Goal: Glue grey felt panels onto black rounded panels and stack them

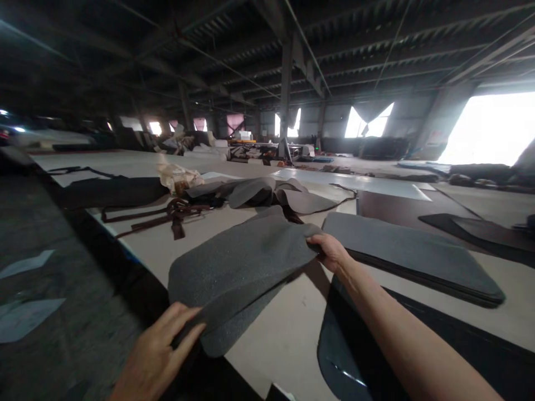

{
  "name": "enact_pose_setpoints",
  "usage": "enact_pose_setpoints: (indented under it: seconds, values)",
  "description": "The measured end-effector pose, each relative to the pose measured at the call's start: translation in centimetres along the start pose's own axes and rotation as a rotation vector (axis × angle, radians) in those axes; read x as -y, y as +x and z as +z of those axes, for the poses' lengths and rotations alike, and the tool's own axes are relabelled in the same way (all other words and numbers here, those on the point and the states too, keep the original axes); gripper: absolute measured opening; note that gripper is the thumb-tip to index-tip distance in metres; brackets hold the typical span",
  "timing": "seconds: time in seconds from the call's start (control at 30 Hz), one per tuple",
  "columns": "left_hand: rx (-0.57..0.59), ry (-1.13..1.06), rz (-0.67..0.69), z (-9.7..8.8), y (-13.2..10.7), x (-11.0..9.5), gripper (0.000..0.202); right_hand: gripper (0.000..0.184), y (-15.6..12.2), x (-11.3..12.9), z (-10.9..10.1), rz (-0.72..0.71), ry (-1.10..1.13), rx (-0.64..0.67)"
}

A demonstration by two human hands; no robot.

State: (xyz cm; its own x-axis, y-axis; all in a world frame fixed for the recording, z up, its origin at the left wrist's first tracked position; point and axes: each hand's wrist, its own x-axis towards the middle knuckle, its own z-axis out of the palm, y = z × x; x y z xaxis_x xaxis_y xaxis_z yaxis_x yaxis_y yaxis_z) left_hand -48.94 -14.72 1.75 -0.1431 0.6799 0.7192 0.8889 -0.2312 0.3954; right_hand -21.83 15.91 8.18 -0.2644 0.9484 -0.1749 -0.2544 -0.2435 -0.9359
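Now a gray sheet (242, 262) is being held at both ends

At its seven o'clock, the left hand (161, 340) is pinching an edge. It is sagging over the table (276, 334). At three, the right hand (330, 250) is gripping the other end. This step seems like steadying it; the next move is likely needing a firm hold. Farther, at one o'clock, loose gray pieces (253, 193) are lying.

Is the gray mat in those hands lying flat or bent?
Bent: the mat has a raised ridge running across it between the left hand and the right hand.
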Motion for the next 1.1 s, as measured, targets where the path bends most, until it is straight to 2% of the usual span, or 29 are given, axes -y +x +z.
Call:
enact_pose_setpoints:
  seconds: [0.13,0.27,0.33,0.43,0.5,0.57,0.7,0.77,0.8,0.83,0.9,0.93,1.0,1.03,1.1]
  values:
    - [-0.009,0.164,-0.072,-1.6,-0.6,1.8,0.031,0.024,-2.2,2.5,-0.2,-0.086,0.039,0.007]
    - [-0.069,0.282,-0.306,-3.7,0.2,1.9,0.043,0.035,-4.4,4.7,0.5,-0.176,0.096,0.083]
    - [-0.117,0.163,-0.473,-4.4,1.4,0.7,0.051,0.039,-5.6,5.9,0.5,-0.201,0.131,0.144]
    - [-0.223,-0.323,-0.699,-4.4,3.6,-2.1,0.067,0.034,-7.6,7.9,-0.9,-0.24,0.188,0.191]
    - [-0.291,-0.629,-0.813,-3.7,4.8,-4.1,0.075,0.028,-9.1,9.1,-2.7,-0.26,0.191,0.197]
    - [-0.316,-0.804,-0.885,-2.8,5.6,-5.5,0.071,0.024,-10.6,10.0,-4.9,-0.267,0.156,0.185]
    - [-0.311,-1.065,-0.814,-0.5,7.1,-7.1,0.045,0.029,-13.3,10.7,-9.3,-0.272,0.051,0.096]
    - [-0.289,-1.198,-0.837,0.9,8.1,-7.8,0.025,0.032,-14.5,10.8,-10.9,-0.282,0.02,0.039]
    - [-0.263,-1.244,-0.885,1.7,8.6,-8.2,0.022,0.031,-15.0,10.9,-11.5,-0.293,0.018,0.017]
    - [-0.225,-1.274,-0.947,2.7,9.1,-8.8,0.028,0.03,-15.6,11.0,-12.1,-0.308,0.023,0.004]
    - [-0.085,-1.286,-1.057,4.6,9.8,-10.0,0.037,0.029,-16.8,11.4,-12.8,-0.347,0.049,-0.002]
    - [-0.006,-1.269,-1.08,5.6,10.0,-10.8,0.033,0.029,-17.3,11.7,-13.0,-0.367,0.066,0.003]
    - [0.108,-1.203,-1.052,7.5,9.7,-12.3,0.019,0.032,-18.5,12.4,-13.1,-0.411,0.103,0.034]
    - [0.137,-1.169,-1.003,8.2,9.4,-13.0,0.025,0.034,-19.0,12.8,-13.0,-0.434,0.12,0.056]
    - [0.195,-1.142,-0.867,9.0,8.5,-14.5,0.048,0.035,-19.8,13.7,-12.1,-0.476,0.143,0.104]
